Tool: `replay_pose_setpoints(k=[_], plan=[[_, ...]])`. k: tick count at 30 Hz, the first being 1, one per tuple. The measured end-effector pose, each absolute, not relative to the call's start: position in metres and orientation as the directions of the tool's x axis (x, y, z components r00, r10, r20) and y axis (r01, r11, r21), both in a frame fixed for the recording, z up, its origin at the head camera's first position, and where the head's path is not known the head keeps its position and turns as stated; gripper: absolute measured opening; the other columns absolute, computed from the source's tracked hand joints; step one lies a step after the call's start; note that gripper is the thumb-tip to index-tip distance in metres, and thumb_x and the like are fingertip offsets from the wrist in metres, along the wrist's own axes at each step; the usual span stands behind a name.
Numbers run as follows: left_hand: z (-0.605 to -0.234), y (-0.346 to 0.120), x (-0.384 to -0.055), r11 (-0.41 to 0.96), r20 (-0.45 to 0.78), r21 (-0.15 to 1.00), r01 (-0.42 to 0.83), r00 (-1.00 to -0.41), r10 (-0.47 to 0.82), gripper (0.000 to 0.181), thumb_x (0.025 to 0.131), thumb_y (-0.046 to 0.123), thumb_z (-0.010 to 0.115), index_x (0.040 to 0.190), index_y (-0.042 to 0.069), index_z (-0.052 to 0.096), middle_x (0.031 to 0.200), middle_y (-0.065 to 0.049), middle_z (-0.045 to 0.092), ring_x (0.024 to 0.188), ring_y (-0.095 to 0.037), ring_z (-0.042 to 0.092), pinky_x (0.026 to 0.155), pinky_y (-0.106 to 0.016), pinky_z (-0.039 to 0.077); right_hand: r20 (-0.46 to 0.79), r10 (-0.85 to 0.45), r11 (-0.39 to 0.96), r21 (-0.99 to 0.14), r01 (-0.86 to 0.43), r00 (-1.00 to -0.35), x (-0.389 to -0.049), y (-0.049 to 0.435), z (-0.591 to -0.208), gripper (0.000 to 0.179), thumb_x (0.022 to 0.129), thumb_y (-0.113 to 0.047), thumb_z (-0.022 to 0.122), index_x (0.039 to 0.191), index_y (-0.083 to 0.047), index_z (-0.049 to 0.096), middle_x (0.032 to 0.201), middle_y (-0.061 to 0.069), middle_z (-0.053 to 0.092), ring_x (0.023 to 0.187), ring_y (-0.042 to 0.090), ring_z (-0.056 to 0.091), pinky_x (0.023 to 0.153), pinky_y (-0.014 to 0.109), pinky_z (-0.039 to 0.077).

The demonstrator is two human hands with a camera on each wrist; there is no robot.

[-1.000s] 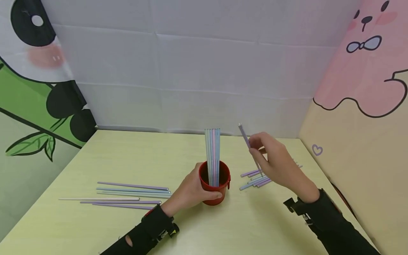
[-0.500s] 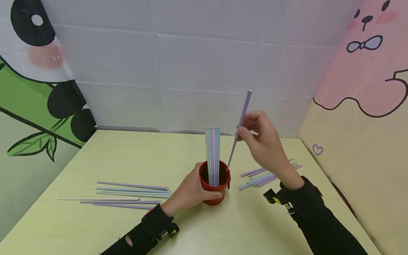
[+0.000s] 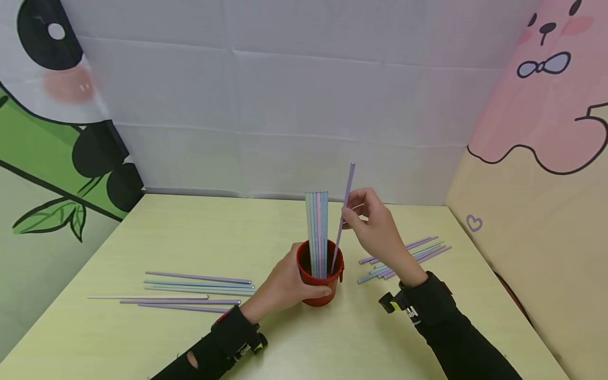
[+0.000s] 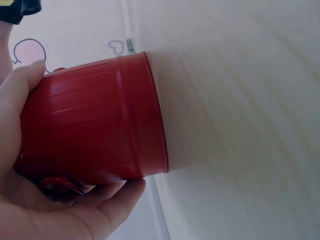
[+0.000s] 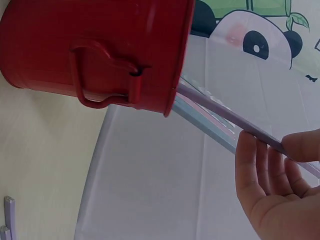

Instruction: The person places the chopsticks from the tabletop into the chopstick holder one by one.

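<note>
My left hand [image 3: 287,285] grips a small red metal bucket [image 3: 334,287] round its side, thumb across the front. The left wrist view shows its smooth red wall [image 4: 95,117] between thumb and fingers. An upright row of pastel straw-like sticks [image 3: 316,219] stands in the bucket, in green, blue and pink. My right hand [image 3: 380,232] pinches a thin purple straw-like stick [image 3: 350,182], slightly tilted, its lower end inside the bucket at the right. In the right wrist view, thumb and fingertips hold this purple stick [image 5: 225,112] beside the bundle, which the bucket partly hides.
On the pale yellow table [image 3: 228,227], several purple, blue and green sticks [image 3: 199,285] lie at the left. Another loose pile [image 3: 408,258] lies at the right, partly behind the right wrist. A wire handle [image 5: 102,75] hangs on the bucket's side. A grey-white sheet [image 3: 285,105] closes the back.
My right hand has lifted the purple stick from the right pile, swung it upright, moved it left and lowered its end into the bucket. The left hand and bucket have stayed still.
</note>
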State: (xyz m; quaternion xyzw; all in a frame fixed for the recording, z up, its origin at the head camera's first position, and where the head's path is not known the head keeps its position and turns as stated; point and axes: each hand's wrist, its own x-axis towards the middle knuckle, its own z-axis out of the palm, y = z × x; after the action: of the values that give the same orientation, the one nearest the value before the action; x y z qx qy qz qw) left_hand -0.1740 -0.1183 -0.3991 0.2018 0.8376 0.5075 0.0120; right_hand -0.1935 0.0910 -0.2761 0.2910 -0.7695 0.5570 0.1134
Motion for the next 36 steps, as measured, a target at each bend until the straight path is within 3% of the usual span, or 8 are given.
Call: replay_pose_setpoints(k=[7,10,16,25,32,36], plan=[[-0.375,-0.114,-0.16,0.365,0.195,0.871,0.327,-0.914,0.355,0.088,0.069,0.022,0.087,0.138,0.008,0.033,0.128,-0.008,0.049,0.111,-0.024,0.052,0.086,-0.042,0.05,0.467,-0.305,0.242,-0.805,-0.542,-0.83,-0.197,0.087,-0.295,0.019,0.095,0.003,0.053,0.112,0.005,0.045,0.097,0.02,0.054,0.079,0.033,0.06,0.068,0.029,0.056],[-0.365,-0.113,-0.155,0.358,0.192,0.874,0.328,-0.911,0.365,0.086,0.07,0.018,0.085,0.137,0.005,0.033,0.128,-0.01,0.049,0.111,-0.027,0.052,0.087,-0.041,0.05,0.452,-0.307,0.253,-0.81,-0.53,-0.837,-0.198,0.084,-0.3,0.019,0.094,0.003,0.053,0.112,0.005,0.045,0.097,0.02,0.054,0.079,0.034,0.06,0.069,0.032,0.057],[-0.363,-0.114,-0.155,0.356,0.193,0.874,0.332,-0.908,0.373,0.084,0.072,0.019,0.084,0.137,0.006,0.033,0.128,-0.01,0.049,0.111,-0.028,0.052,0.088,-0.04,0.05,0.414,-0.304,0.257,-0.831,-0.493,-0.858,-0.2,0.081,-0.31,0.02,0.094,0.004,0.054,0.112,0.005,0.046,0.096,0.021,0.054,0.081,0.037,0.06,0.07,0.046,0.056],[-0.363,-0.114,-0.155,0.352,0.185,0.878,0.323,-0.909,0.373,0.086,0.072,0.019,0.084,0.139,0.008,0.032,0.13,-0.01,0.048,0.112,-0.027,0.051,0.087,-0.04,0.049,0.437,-0.305,0.271,-0.812,-0.517,-0.846,-0.208,0.085,-0.329,0.022,0.094,0.002,0.054,0.115,0.002,0.047,0.096,0.019,0.056,0.08,0.035,0.061,0.07,0.044,0.056],[-0.362,-0.114,-0.153,0.351,0.188,0.878,0.325,-0.909,0.372,0.085,0.072,0.019,0.084,0.138,0.007,0.032,0.13,-0.01,0.048,0.112,-0.027,0.051,0.087,-0.039,0.049,0.465,-0.285,0.325,-0.776,-0.54,-0.838,-0.221,0.103,-0.344,0.022,0.096,-0.014,0.058,0.116,-0.013,0.05,0.1,0.003,0.058,0.084,0.02,0.061,0.071,0.032,0.056],[-0.366,-0.114,-0.156,0.345,0.197,0.879,0.33,-0.909,0.368,0.085,0.071,0.02,0.085,0.138,0.009,0.033,0.129,-0.008,0.049,0.112,-0.025,0.051,0.086,-0.039,0.05,0.521,-0.285,0.392,-0.703,-0.594,-0.805,-0.218,0.118,-0.338,0.024,0.094,-0.021,0.063,0.115,-0.017,0.053,0.103,-0.002,0.059,0.09,0.014,0.059,0.074,0.035,0.054]])
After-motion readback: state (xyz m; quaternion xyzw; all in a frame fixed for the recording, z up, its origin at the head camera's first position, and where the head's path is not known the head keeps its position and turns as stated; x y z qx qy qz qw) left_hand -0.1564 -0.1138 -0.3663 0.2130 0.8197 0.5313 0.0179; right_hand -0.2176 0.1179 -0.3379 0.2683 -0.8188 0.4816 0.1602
